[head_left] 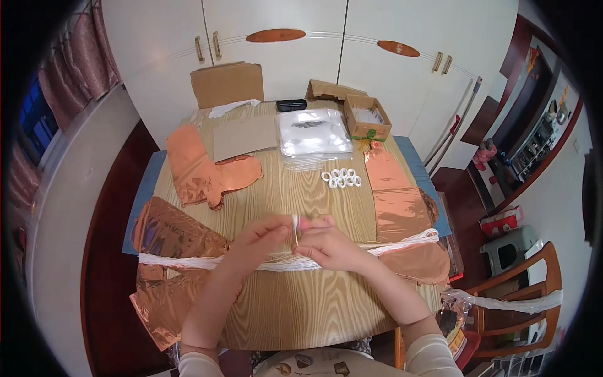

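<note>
Over the middle of the table my hands meet. My left hand [265,232] is closed, with a small white coil of string [295,221] at its fingertips. Right beside it, my right hand [328,244] has its fingers pinched on a pale strand [297,237] running down from the coil. Whether the coil goes round a finger is too small to tell. Below both hands a long bundle of white strings [289,264] stretches across the table, over copper-coloured foil balloons [169,232] at its left end and right end. Several white string rings [342,178] lie beyond my hands.
More flat copper foil balloons lie at the far left [188,164] and right [396,195]. Toward the back are a clear plastic packet [314,133], a cardboard sheet [244,136], an open carton [369,129] and a black case [291,105]. A wooden chair [521,295] stands at right.
</note>
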The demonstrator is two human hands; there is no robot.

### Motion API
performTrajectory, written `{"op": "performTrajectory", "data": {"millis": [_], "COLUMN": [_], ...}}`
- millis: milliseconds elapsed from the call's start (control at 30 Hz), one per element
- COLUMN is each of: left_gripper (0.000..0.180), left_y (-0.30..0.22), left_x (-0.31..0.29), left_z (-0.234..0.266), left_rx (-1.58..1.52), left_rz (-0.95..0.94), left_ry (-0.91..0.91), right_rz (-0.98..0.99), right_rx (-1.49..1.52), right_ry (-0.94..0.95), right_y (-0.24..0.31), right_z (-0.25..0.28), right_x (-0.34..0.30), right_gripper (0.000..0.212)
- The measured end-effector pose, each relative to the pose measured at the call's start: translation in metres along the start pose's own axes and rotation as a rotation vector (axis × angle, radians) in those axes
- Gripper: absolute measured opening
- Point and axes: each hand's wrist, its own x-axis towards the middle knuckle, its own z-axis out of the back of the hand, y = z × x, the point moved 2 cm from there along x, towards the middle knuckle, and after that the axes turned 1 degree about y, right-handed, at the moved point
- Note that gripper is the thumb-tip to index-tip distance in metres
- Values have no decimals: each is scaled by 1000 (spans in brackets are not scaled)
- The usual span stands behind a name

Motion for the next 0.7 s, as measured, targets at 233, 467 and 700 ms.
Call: {"op": "performTrajectory", "data": {"millis": [233, 467, 700], "left_gripper": [17, 19, 17], "left_y": [1, 3, 6], "left_x": [-3, 4, 6], "left_z": [2, 5, 3], "left_rx": [-185, 136, 173], "left_rz": [149, 172, 22], "left_ry": [103, 312, 10], "right_rz": [-103, -172, -66], "right_rx": [-34, 15, 59], "right_ry": [-139, -247, -187], "right_y": [-9, -8, 9], "right_z": [6, 11, 17], "right_x": [-3, -2, 2], "right_gripper": [10, 10, 11]}}
